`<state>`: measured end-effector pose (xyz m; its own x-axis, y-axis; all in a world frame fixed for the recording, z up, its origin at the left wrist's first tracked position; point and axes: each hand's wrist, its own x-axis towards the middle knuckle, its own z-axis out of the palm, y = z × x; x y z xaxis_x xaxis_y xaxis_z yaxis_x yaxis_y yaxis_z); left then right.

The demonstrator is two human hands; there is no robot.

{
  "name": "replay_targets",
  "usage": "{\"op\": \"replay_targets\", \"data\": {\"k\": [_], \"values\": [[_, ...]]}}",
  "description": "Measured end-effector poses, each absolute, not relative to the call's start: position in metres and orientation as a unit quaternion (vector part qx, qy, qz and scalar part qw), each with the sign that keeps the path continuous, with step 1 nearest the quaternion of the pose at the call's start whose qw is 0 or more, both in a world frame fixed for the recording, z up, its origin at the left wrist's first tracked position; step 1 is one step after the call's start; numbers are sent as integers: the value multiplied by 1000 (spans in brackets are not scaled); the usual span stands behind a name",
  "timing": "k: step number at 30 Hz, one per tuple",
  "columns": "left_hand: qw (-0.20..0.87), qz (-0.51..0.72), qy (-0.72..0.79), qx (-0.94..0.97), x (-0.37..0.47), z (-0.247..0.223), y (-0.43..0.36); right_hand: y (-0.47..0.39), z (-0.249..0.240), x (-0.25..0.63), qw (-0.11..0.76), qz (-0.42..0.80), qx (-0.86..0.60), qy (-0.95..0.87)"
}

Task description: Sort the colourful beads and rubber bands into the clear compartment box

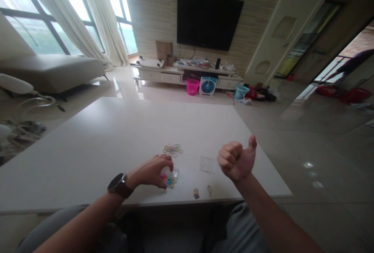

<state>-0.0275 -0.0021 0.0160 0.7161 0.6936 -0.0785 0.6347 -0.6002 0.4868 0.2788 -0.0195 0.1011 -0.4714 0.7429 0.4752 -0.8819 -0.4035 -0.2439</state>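
A small clear box (pixel 172 183) with colorful little pieces in it sits near the table's front edge. My left hand (pixel 154 171) reaches around its left side, thumb at the lower edge and fingers at the upper, closed on it. Raised over the right part of the table, my right hand (pixel 236 160) is a fist with the thumb sticking up, and nothing shows in it. Between my hands lies a clear flat lid (pixel 207 164). Thin pastel rings (pixel 172 149) form a loose pile beyond the box. A small yellow-and-blue figure (pixel 196 193) and a small pale charm (pixel 209 190) lie near the front edge.
The white table (pixel 122 128) spans the view, its front edge just before my legs. Farther off are a low cabinet (pixel 171 77), a pink basket (pixel 192 87), a blue fan (pixel 208 85) and a wall television (pixel 209 19). Part of a person (pixel 355 64) shows at the far right.
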Motion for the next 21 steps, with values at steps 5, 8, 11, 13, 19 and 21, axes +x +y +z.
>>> {"op": "replay_targets", "data": {"k": [5,8,11,13,19,21], "values": [[249,64,388,885,-33,2,2,-8,94,289,481,830,158,-235],[254,79,382,885,-29,-9,2,-2,89,292,456,834,175,-256],[251,93,408,873,-26,-18,4,3,83,291,455,833,170,-266],[236,101,440,861,-26,-22,5,7,80,289,471,833,137,-257],[193,83,483,850,-24,-23,6,15,72,275,454,839,134,-268],[193,72,492,846,-25,-26,9,18,71,269,442,840,136,-284]]}}
